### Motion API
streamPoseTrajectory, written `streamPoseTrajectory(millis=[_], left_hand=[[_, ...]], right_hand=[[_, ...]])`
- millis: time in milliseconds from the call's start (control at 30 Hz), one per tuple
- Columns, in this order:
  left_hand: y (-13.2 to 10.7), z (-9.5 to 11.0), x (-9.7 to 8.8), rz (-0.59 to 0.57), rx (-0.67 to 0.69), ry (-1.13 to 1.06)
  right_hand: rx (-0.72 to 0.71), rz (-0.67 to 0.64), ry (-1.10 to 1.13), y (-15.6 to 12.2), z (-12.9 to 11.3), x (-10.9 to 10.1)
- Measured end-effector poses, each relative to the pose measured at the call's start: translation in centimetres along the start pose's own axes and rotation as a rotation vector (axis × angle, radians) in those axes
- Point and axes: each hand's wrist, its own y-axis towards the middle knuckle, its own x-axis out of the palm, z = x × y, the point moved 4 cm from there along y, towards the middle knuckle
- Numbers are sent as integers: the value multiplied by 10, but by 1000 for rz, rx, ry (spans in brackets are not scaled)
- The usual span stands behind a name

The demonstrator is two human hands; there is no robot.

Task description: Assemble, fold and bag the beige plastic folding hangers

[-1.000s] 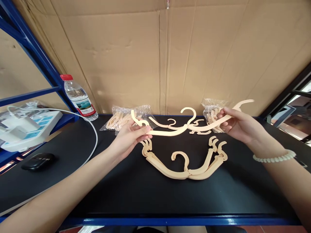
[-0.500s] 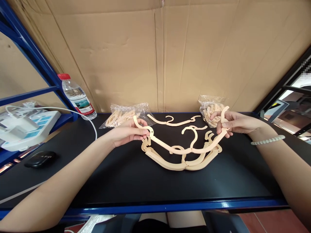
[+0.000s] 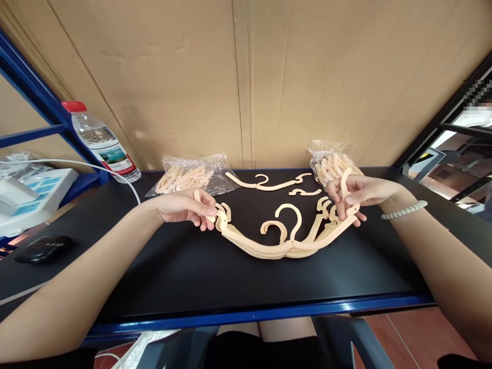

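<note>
A cream plastic clothes hanger spans between my two hands, its hook standing up in the middle. My left hand pinches its left end between thumb and fingers. At the opposite end, my right hand grips the upturned arm tip. Directly under and behind it lie other cream hangers, overlapping it so closely that I cannot tell whether they touch. One of their hooks curls up left of the held hanger's hook. Farther back rest a partly assembled hanger and a small loose curved piece.
Clear plastic bags of hanger parts lie at back left and back right. A red-capped water bottle, a white power strip with cables and a black case occupy the left. Cardboard walls the back of the black table.
Both hands have brought the held hanger down onto or close over the hangers beneath it. The view has shifted slightly, and my left hand now holds nearer the hanger's end.
</note>
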Motion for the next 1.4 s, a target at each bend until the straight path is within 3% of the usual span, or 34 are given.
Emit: streamPoseTrajectory(millis=[100, 267, 433, 567, 800, 1033, 1167, 1300, 1400], left_hand=[[1, -3, -1, -1, -35, 19], [5, -8, -5, 59, -101, 33], [8, -11, -9, 113, -136, 74], [7, -11, -11, 144, -140, 76], [4, -9, -13, 264, -171, 180], [-3, -5, -28, 468, -190, 575], [-7, 2, -30, 578, -185, 691], [-9, 12, -23, 697, -91, 732], [-12, 19, -13, 796, 26, 746]], right_hand=[[-76, -153, -126, 4, -1, 5], [-154, -236, -172, 13, -3, -11], [-245, -228, -221, 14, -2, -37], [-243, -203, -304, 14, 1, -46], [-226, -82, -493, 9, -6, -45], [-223, 52, -645, 11, -7, -53], [-229, 112, -687, 12, -8, -57], [-249, 171, -709, 13, -10, -60], [-343, 321, -787, 21, -13, -59]])
